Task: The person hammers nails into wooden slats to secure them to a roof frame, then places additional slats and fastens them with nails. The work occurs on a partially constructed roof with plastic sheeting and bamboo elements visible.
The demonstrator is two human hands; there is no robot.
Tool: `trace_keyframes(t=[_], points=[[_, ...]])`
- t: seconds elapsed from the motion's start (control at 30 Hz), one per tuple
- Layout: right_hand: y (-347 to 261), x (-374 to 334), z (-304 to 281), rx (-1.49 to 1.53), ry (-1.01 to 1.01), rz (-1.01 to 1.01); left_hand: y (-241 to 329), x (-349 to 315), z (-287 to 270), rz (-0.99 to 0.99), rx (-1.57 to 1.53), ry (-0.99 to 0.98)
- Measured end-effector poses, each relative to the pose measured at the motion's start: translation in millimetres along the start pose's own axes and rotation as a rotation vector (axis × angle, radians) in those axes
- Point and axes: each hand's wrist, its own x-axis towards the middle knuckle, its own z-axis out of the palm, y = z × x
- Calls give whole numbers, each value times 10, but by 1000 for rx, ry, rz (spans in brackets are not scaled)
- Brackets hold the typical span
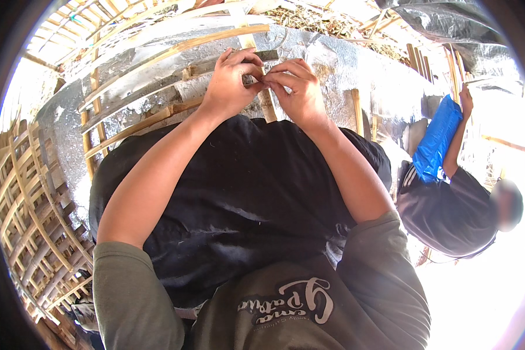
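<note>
In front of me lies a lattice of split bamboo strips [168,56], several long ones crossed by short ones. My left hand [230,84] is above its right end, thumb and fingertips pinched together. My right hand [302,96] meets it there in a pinch of its own, the fingertips of both nearly touching. Whatever lies between them is too small to make out. Just under the fingertips passes a short bamboo crosspiece [267,106]. A darker strip [268,55] ends between the two hands.
Grey plastic-like sheeting [356,67] spreads under and beyond the lattice. Woven bamboo panels [32,216] stand at the left. At the right sits another person in dark clothes [449,210], one arm raised beside a blue plastic bag [438,140]. Dry plant scraps [326,26] lie at the far side.
</note>
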Motion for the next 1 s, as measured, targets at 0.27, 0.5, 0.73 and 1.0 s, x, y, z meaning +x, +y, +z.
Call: trace_keyframes(t=[0.27, 0.5, 0.73, 1.0], points=[[-44, 22, -16, 73, 69, 26, 9, -1, -11, -26, 24, -49], [82, 128, -241, 116, 217, 156, 8, -5, -15, -32, 24, -79], [445, 238, -1090, 312, 214, 329, -41, 2, 14, -11, 53, -90], [1003, -1613, -2118, -282, -105, 784, 31, 17, 34, 19, 43, -122]])
